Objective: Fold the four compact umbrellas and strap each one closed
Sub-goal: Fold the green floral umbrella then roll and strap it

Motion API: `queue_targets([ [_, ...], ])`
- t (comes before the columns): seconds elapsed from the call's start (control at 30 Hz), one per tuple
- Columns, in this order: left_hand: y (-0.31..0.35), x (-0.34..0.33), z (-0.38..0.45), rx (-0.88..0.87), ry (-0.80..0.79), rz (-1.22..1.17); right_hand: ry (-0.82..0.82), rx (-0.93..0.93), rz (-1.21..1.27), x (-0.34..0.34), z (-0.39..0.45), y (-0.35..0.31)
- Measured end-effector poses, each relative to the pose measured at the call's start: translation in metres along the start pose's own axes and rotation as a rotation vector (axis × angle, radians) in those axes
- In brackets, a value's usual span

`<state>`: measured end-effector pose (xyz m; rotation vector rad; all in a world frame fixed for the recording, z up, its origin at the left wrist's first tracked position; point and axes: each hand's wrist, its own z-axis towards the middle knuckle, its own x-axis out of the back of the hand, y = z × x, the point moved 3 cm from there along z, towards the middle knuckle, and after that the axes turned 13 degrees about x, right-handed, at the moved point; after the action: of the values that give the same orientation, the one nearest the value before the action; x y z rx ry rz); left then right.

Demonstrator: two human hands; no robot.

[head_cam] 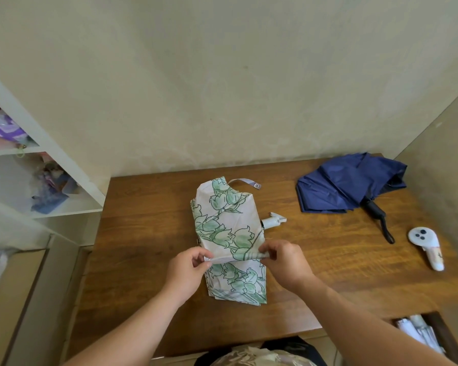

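Head view: only one camera here, so everything below comes from it.
Floral umbrella [229,233]: sits mid-frame on the wooden table [148,233], canopy being pleated flat, nowhere near rolled up yet.
Left hand [188,270]: pinching the left end of a fabric fold, fingers curled on the cloth.
Right hand [283,262]: same deal on the right end of that fold, thumb and fingers nipping the edge.
Strap [245,182]: hanging loose off the top of the floral canopy, snap end lying on the table, not wrapped around anything.
White handle [273,221]: pokes out just right of the floral fabric, middle of the frame.
Navy umbrella [349,184]: upper right of the table, collapsed but all floppy, panels spread out, black handle [376,211] and wrist loop trailing toward lower right. Doesn't look strapped to me.
Other two umbrellas: can't place them for sure. There's pale stuff in an opening [418,334] at lower right and some patterned fabric at the bottom edge, but I can't tell what either is.
White controller [425,247]: far right of the table, not part of the job.
Progress: early I'd say, zero umbrellas visibly strapped, floral one mid-fold, navy still to do.
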<state>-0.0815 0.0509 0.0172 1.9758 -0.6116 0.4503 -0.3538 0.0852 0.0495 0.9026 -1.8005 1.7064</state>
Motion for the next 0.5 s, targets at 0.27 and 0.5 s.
queue_targets([
  [0.27,-0.013,-0.008,-0.008,-0.062,0.0,0.172,0.005,0.041,-0.126,-0.016,-0.02,0.015],
  [0.5,-0.024,-0.015,-0.008,-0.119,-0.03,0.332,-0.009,0.064,-0.166,-0.038,-0.032,0.031],
])
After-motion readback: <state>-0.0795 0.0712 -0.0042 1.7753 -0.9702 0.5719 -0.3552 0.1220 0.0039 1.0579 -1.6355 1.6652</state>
